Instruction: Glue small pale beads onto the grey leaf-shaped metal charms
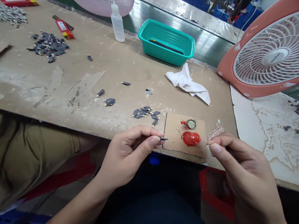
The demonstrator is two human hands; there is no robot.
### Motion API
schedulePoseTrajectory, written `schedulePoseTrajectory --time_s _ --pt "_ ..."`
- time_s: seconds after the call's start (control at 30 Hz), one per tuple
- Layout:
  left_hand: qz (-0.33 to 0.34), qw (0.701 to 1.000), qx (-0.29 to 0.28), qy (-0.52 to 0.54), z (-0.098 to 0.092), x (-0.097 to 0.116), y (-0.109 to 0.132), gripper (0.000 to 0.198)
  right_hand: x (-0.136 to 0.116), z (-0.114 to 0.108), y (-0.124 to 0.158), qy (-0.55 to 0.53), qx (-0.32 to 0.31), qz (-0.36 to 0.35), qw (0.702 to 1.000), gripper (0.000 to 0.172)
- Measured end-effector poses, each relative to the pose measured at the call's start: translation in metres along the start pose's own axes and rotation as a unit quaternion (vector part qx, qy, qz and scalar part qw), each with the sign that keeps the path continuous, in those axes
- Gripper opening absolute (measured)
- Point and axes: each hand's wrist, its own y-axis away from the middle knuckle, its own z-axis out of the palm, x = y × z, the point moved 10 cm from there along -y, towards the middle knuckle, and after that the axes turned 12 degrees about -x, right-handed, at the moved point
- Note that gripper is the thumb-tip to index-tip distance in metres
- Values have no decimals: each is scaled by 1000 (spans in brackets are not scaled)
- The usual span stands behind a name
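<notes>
My left hand (130, 152) pinches a small dark grey leaf-shaped piece (164, 139) between thumb and fingertips, above the edge of a cardboard square (173, 124). My right hand (238, 161) is closed in a pinch on a tiny pale bead-like piece (207, 145), beside a small heap of pinkish beads (216, 130). Between the hands, a glossy red blob-like object (191, 138) rests on the cardboard, with a bottle cap (192, 124) and red bits behind it. Several grey leaf-shaped pieces with pale tips (143, 111) lie left of the cardboard.
A larger heap of grey pieces (49, 45) lies at the far left. Behind stand a squeeze bottle (118, 25) and a green basket (163, 56); a white cloth (187, 81) lies in front. An orange fan (224, 67) occupies the right. Another person's leg (35, 155) is at left.
</notes>
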Motion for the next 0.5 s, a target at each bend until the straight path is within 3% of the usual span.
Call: schedulePoseTrajectory --time_s 0.17,0.27,0.5 --pt "-52 991 -37 116 20 -13 0 16 7 1 8 -54 19 6 998 9" --pt "-71 983 -55 161 34 -15 2 18 -7 1 18 -27 54 -33 998 7" --pt "-104 967 -69 220 56 -17 3 10 -43 24 32 8 48 -121 991 8"
